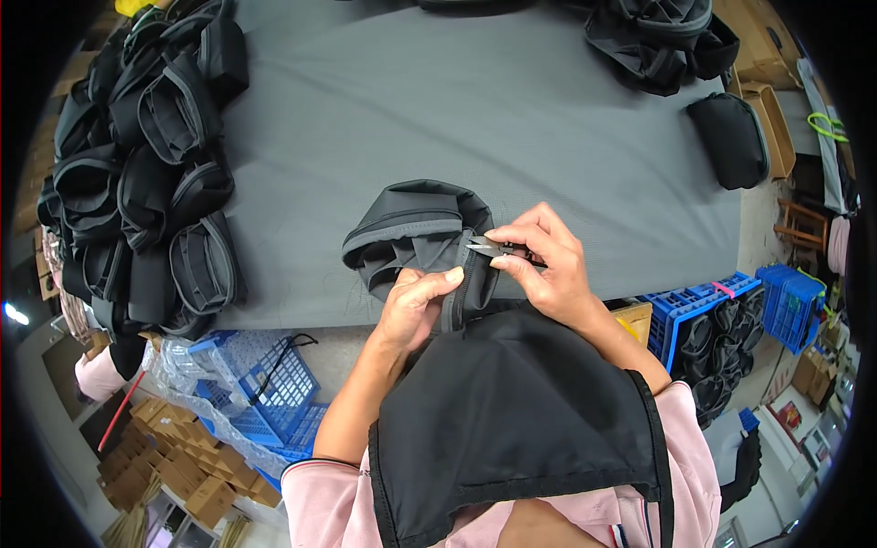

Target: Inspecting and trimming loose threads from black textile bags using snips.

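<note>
A black zippered pouch lies unzipped at the near edge of the table, its mouth gaping. My left hand grips the pouch's side, thumb pressed on the fabric beside the zipper. Between the thumb and fingers of my right hand is a small pair of thread snips. Their silver blades point left and meet the zipper edge at the pouch's right side. The handles are mostly hidden in my right hand.
Black pouches are heaped along the table's left side, with more at the far right. One closed pouch sits at the right edge by a cardboard box. Blue crates stand below the grey-covered table.
</note>
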{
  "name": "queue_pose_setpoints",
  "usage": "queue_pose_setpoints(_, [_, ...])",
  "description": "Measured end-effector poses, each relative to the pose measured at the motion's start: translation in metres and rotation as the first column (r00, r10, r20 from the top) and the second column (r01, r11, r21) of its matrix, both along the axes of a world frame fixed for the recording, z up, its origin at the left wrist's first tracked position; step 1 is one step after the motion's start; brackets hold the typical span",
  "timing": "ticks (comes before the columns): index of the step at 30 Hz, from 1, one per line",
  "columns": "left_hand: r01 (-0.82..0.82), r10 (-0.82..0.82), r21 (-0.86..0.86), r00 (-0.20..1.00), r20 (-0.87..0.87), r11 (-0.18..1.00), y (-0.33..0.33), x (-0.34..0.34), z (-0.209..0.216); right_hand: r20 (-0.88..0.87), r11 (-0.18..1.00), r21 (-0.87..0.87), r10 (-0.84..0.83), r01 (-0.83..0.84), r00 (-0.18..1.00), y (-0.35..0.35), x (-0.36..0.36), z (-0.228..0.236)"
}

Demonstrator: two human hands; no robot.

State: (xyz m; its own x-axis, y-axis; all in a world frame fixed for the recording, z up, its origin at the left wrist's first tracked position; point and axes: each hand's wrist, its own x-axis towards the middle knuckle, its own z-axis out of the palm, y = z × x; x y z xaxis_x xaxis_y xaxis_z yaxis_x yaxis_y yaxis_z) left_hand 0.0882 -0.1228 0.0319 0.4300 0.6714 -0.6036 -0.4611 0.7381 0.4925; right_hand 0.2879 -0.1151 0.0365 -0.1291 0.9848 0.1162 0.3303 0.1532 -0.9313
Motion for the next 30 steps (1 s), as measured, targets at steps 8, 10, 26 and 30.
queue_pose_setpoints(8, [0.015,-0.015,-0.007,1.0,-0.016,1.0,0.004,0.003,0.005,0.157,0.986,0.167,-0.012,-0.014,0.988,0.007,0.002,0.007])
queue_pose_setpoints(10, [0.007,-0.007,-0.003,0.999,-0.035,1.0,0.003,0.003,0.005,0.141,0.992,0.125,-0.011,-0.007,0.99,0.007,0.002,0.009])
queue_pose_setpoints(26, [0.167,-0.007,0.234,0.828,-0.561,0.958,0.065,0.023,-0.013,0.035,0.947,-0.278,-0.157,0.16,0.987,0.037,-0.014,-0.022])
queue_pose_setpoints(30, [0.781,-0.339,0.013,0.285,-0.897,0.624,0.074,0.023,0.011,-0.151,0.875,-0.473,-0.196,0.103,0.969,0.047,-0.014,-0.027])
